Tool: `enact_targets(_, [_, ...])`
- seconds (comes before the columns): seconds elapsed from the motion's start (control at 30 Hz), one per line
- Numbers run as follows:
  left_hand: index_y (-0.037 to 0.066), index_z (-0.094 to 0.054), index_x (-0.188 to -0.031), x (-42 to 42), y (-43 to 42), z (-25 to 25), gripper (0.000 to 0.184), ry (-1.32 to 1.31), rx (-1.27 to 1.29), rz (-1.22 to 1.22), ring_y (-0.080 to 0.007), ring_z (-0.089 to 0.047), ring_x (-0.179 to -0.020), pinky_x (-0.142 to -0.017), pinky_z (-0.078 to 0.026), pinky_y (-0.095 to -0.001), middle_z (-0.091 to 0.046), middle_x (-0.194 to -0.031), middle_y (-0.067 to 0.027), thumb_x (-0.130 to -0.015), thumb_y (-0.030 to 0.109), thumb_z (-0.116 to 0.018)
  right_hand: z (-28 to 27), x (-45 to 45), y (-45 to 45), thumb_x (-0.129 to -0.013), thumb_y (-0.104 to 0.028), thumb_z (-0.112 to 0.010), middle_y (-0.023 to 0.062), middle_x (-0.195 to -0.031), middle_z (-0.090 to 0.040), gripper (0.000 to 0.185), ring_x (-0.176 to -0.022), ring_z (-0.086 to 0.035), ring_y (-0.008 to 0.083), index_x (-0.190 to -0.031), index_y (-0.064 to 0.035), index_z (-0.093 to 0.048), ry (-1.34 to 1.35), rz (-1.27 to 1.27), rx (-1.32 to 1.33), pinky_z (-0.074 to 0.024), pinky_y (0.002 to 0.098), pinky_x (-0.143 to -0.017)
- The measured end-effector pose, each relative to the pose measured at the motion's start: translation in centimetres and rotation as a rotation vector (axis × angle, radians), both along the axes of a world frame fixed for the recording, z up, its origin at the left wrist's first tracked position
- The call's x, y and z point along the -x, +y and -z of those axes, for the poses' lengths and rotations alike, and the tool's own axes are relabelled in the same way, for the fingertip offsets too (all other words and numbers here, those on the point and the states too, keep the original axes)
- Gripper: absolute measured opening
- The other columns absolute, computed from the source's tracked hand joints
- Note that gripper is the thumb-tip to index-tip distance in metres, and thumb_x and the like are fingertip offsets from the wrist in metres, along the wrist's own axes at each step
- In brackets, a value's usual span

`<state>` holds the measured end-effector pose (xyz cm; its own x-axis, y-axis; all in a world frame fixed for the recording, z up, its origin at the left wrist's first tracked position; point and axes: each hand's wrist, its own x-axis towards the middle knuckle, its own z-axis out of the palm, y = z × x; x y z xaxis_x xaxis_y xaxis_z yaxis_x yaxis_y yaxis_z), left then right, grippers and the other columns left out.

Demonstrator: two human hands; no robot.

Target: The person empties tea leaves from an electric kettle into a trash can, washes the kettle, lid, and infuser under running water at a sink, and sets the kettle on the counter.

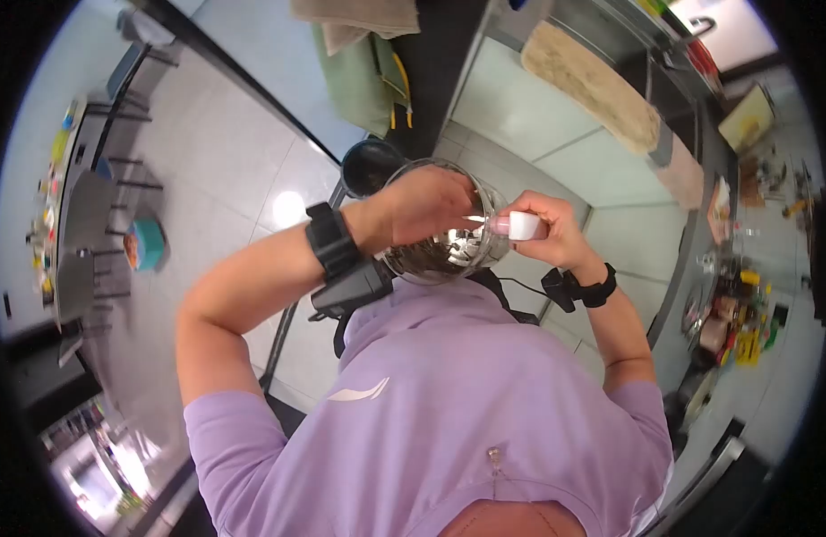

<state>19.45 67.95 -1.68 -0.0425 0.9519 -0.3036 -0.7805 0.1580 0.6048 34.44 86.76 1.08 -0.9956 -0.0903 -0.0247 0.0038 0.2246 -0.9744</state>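
A round clear glass vessel with dark, shiny contents is close in front of the chest. My left hand lies over its mouth with the fingers bent and close together; what they hold, if anything, is hidden. At the vessel's right side, my right hand is closed around a white handle-like piece, thumb and fingers wrapped on it. Both wrists wear black straps with dark devices.
A dark round bin stands just behind the vessel. Beyond it, green and beige cloths hang over a dark surface. A beige mat lies along the counter at upper right. Chairs and a turquoise tub are at left.
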Motion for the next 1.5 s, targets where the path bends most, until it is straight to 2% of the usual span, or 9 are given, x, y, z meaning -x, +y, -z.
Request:
enact_targets(0.07, [-0.007,-0.046,-0.115,-1.8,-0.4,-0.9,0.04,0.823,-0.082,0.063,-0.0129,-0.053,-0.091,-0.087,-0.041,-0.0272,-0.055,-0.099,-0.0079,-0.076,-0.001,-0.044,-0.2,1.5,0.6,-0.065,0.004,-0.061,0.0019,-0.084,-0.061,0.024,-0.079,-0.057,0.0089,-0.089,-0.002,-0.06,0.004,-0.055,0.012,-0.0446,0.0234,-0.07])
enact_targets(0.13, [-0.002,-0.038,-0.13,-4.0,-1.6,-5.2,0.058,0.458,0.057,0.057,-0.0085,-0.052,-0.089,-0.077,-0.041,-0.022,-0.057,-0.096,-0.0074,-0.073,-0.004,-0.042,-0.1,2.6,0.9,-0.065,0.003,-0.061,0.0022,-0.083,-0.061,0.024,-0.078,-0.057,0.0092,-0.088,-0.0022,-0.059,0.0,-0.096,0.063,-0.0445,0.0234,-0.068])
enact_targets(0.27, [0.002,-0.049,-0.118,-5.4,-3.1,-4.4,0.045,1.416,0.222,0.539,-0.0349,-0.056,-0.098,-0.083,-0.044,-0.0414,-0.057,-0.104,-0.0223,-0.073,-0.002,-0.045,-1.0,4.2,1.8,-0.064,0.001,-0.062,0.0031,-0.08,-0.061,0.024,-0.074,-0.058,0.0102,-0.087,-0.003,-0.06,-0.002,-0.205,0.034,-0.045,0.024,-0.066])
enact_targets(0.37, [-0.002,-0.047,-0.119,-5.1,-2.8,-1.8,0.046,1.887,0.078,-0.064,-0.0336,-0.054,-0.1,-0.085,-0.043,-0.0389,-0.053,-0.113,-0.0202,-0.073,-0.001,-0.047,-1.0,5.3,1.7,-0.063,-0.001,-0.062,0.0038,-0.078,-0.062,0.024,-0.073,-0.059,0.0111,-0.087,-0.004,-0.061,0.017,-0.295,-0.06,-0.0456,0.0245,-0.066])
enact_targets(0.77, [0.005,-0.05,-0.109,-0.8,0.6,2.6,0.034,2.452,0.158,0.019,-0.024,-0.057,-0.096,-0.079,-0.046,-0.0328,-0.054,-0.109,-0.0135,-0.077,0.013,-0.056,-1.7,6.3,-0.6,-0.062,-0.003,-0.061,0.006,-0.08,-0.065,0.026,-0.071,-0.061,0.0152,-0.088,-0.0075,-0.063,0.189,-0.339,-0.091,-0.0464,0.025,-0.064])
enact_targets(1.07, [0.003,-0.056,-0.106,-0.2,-3.8,-2.4,0.036,1.462,0.462,0.658,-0.0282,-0.05,-0.108,-0.088,-0.039,-0.0395,-0.06,-0.097,-0.0124,-0.071,0.01,-0.056,-2.3,7.1,-4.5,-0.063,-0.003,-0.063,0.0065,-0.08,-0.064,0.027,-0.073,-0.061,0.0152,-0.09,-0.0068,-0.061,0.114,-0.242,-0.146,-0.0461,0.0261,-0.067])
enact_targets(1.17, [-0.003,-0.057,-0.099,1.2,-7.0,-3.0,0.033,2.412,0.06,0.458,-0.028,-0.049,-0.11,-0.093,-0.035,-0.0392,-0.06,-0.098,-0.0129,-0.07,0.013,-0.057,-2.1,7.3,-5.6,-0.064,-0.002,-0.063,0.0057,-0.082,-0.063,0.028,-0.075,-0.06,0.014,-0.091,-0.006,-0.06,0.088,-0.217,-0.148,-0.0459,0.0263,-0.067])
enact_targets(1.33, [-0.006,-0.057,-0.102,3.0,-13.0,0.5,0.034,2.644,0.165,0.425,-0.0268,-0.05,-0.111,-0.098,-0.036,-0.0355,-0.058,-0.11,-0.0144,-0.073,0.012,-0.052,-1.4,7.9,-7.5,-0.065,-0.001,-0.064,0.0029,-0.083,-0.06,0.028,-0.076,-0.057,0.0113,-0.092,-0.0049,-0.059,-0.054,-0.141,-0.073,-0.0455,0.0262,-0.068])
enact_targets(1.5, [-0.001,-0.056,-0.106,2.8,-13.2,0.6,0.035,1.646,0.166,0.477,-0.031,-0.055,-0.1,-0.087,-0.044,-0.0354,-0.058,-0.108,-0.0158,-0.072,0.003,-0.048,-1.3,8.1,-9.5,-0.065,-0.001,-0.064,0.0038,-0.085,-0.061,0.028,-0.078,-0.057,0.0111,-0.092,-0.0043,-0.058,-0.051,-0.159,-0.103,-0.0454,0.0258,-0.069])
